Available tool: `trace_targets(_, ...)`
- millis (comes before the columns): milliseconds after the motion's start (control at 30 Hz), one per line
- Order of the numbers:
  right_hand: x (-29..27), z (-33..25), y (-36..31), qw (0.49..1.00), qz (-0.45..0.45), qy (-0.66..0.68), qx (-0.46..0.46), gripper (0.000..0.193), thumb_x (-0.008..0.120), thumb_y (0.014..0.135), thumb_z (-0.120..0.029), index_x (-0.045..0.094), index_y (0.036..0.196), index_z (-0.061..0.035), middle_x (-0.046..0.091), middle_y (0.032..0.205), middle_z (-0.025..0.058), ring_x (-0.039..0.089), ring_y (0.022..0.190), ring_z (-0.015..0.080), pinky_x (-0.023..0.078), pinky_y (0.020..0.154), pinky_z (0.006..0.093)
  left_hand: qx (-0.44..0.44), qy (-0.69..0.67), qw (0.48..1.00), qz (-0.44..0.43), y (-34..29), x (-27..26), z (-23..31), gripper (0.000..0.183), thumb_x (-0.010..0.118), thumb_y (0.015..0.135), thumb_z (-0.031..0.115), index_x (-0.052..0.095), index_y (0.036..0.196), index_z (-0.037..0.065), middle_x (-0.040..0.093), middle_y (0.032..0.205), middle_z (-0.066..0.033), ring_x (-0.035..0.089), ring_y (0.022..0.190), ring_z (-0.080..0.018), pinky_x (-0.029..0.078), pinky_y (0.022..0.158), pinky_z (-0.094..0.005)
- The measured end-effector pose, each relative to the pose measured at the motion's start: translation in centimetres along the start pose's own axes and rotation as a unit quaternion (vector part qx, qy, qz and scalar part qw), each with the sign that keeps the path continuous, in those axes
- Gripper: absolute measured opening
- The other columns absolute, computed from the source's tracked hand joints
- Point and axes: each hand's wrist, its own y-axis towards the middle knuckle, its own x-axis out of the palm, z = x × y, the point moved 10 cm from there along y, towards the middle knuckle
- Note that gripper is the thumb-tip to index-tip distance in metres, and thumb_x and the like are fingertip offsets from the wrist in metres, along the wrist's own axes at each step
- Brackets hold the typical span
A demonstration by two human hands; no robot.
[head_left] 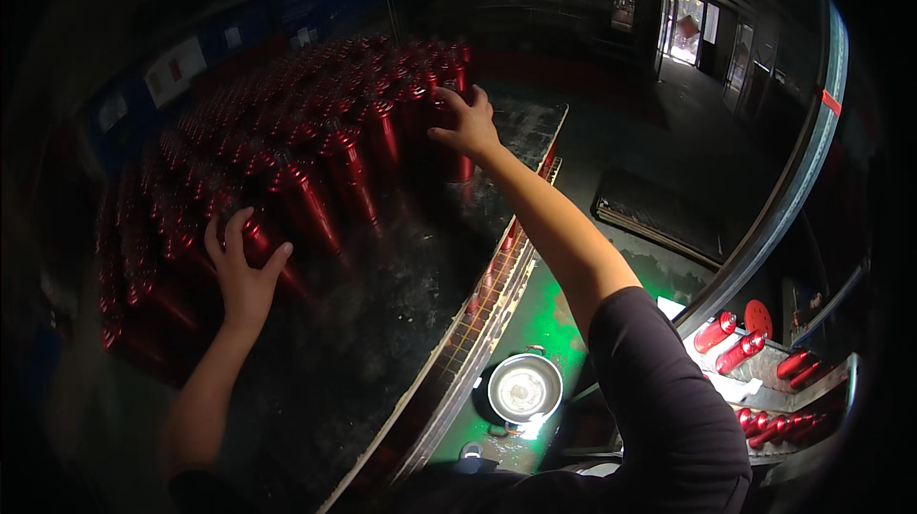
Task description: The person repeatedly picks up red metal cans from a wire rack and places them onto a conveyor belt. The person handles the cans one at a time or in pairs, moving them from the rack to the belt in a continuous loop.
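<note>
Glossy red metal cylinders [349, 165] with narrow necks stand packed in rows on a dark, scuffed tabletop [382, 323]. At the near left of the group, my left hand [244, 275] curves its fingers and thumb round the upper part of one cylinder [258, 243]. Red metal shows between thumb and fingertips. My right hand [468, 125] reaches to the right end of the front row. Its thumb and fingers close round the top of another cylinder [459, 168], whose lower part shows below the hand. The far sides of both grips are hidden.
The table's pale edge [420, 385] runs diagonally, with a wire grid beside it. A round metal pot [524, 388] sits low over the green floor. At the right, a rack [764, 361] holds more red cylinders beside a metal post [802, 160]. A dark flat stack [659, 213] lies beyond.
</note>
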Motion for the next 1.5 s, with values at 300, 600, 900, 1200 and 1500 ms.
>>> trace_targets(300,-3.3,-2.5,-3.0,0.991,0.099,0.078,-0.053,0.073,0.088,0.069,-0.027,0.060,0.137,-0.0259,0.033,0.149,0.0279,0.036,0.137,0.0489,0.038,0.114,0.0513,0.121,0.097,0.987,0.048,-0.1,-1.8,0.6,0.065,0.085,0.078,0.014,0.056,0.137,0.011,0.047,0.145,-0.0174,0.039,0.139,-0.0380,0.033,0.116,-0.0524)
trace_targets(600,-26.1,1.1,-30.2,0.888,0.239,0.388,0.056,0.065,0.089,0.067,-0.020,0.062,0.126,-0.0124,0.055,0.127,0.0105,0.054,0.123,0.0256,0.047,0.106,0.0412,0.089,-0.252,0.942,-0.202,2.1,5.4,19.9,0.080,0.072,0.073,0.016,0.043,0.147,0.008,0.048,0.140,-0.0131,0.050,0.129,-0.0275,0.044,0.108,-0.0395)
trace_targets(900,-35.6,9.3,-75.9,0.559,0.468,0.511,0.457,0.045,0.068,0.088,-0.014,0.056,0.130,-0.0029,0.066,0.118,0.0130,0.068,0.104,0.0245,0.058,0.091,0.0388,-0.227,-0.419,0.337,-0.812,-25.0,32.0,38.9,0.067,0.072,0.081,0.022,0.043,0.140,0.008,0.060,0.123,-0.0168,0.066,0.107,-0.0298,0.057,0.093,-0.0464)
trace_targets(1200,-25.8,12.6,-102.7,0.179,0.624,0.655,0.386,0.077,0.069,0.086,-0.044,0.042,0.140,0.0045,0.049,0.134,0.0272,0.049,0.124,0.0447,0.054,0.101,0.0502,-0.382,-0.302,0.218,-0.846,-41.6,43.4,33.7,0.051,0.045,0.102,0.039,0.062,0.121,-0.004,0.070,0.107,-0.0278,0.073,0.087,-0.0402,0.063,0.073,-0.0483)
trace_targets(1500,-28.8,14.1,-101.0,-0.009,0.599,0.757,0.262,0.088,0.081,0.075,-0.041,0.043,0.138,0.0064,0.048,0.135,0.0277,0.045,0.128,0.0434,0.053,0.103,0.0514,-0.398,-0.302,0.229,-0.836,-42.0,44.4,35.1,0.036,0.044,0.103,0.031,0.063,0.115,0.003,0.071,0.103,-0.0193,0.069,0.077,-0.0321,0.059,0.068,-0.0455)
